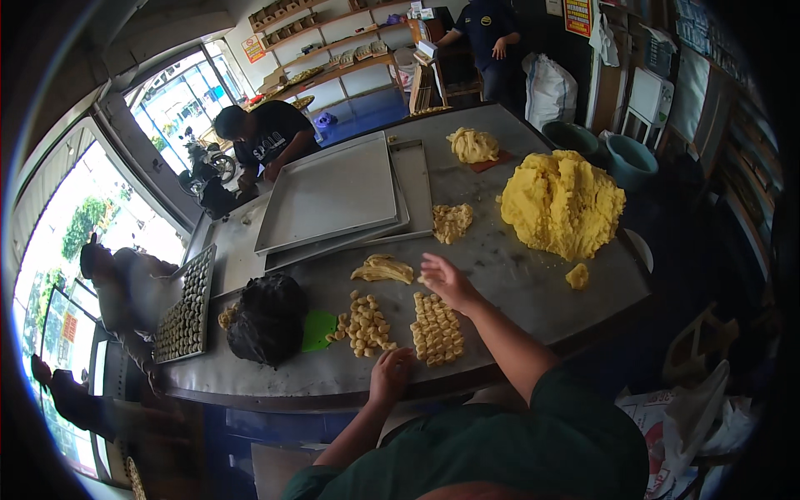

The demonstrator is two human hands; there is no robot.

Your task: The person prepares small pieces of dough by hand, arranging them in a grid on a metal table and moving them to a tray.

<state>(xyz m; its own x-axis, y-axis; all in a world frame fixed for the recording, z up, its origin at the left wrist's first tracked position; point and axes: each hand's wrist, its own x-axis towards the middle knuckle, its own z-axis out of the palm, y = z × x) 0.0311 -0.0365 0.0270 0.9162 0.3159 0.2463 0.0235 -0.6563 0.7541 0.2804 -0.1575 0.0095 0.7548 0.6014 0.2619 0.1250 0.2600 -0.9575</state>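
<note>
Right hand (448, 285) hangs with its fingers spread at the far end of the rows (438, 332); it seems to grip nothing. One small piece (421, 280) is close to its fingertips, but I cannot tell if they touch. Left hand (390, 375) is low at the near side, with fingers bent, just beside the loose pile (363, 321); whether it holds a piece, I cannot tell.

The dough pieces lie directly on the counter (533, 293): a heap on the left, tight rows on the right. In the rows the pieces appear to touch, so they could stick together, and a quick pull on one might drag its neighbours. Between heap and rows the gap is narrow; a careless wrist could push loose pieces into the ordered ones, or flatten some.

Beyond the heap lies a dough strip (382, 268), uncovered, which may dry if it waits too long. To the left, a black bag (268, 321) stands near the heap; if it sags, it could roll pieces away. Farther out, the yellow mass (562, 204) is tall and could perhaps slump.
</note>
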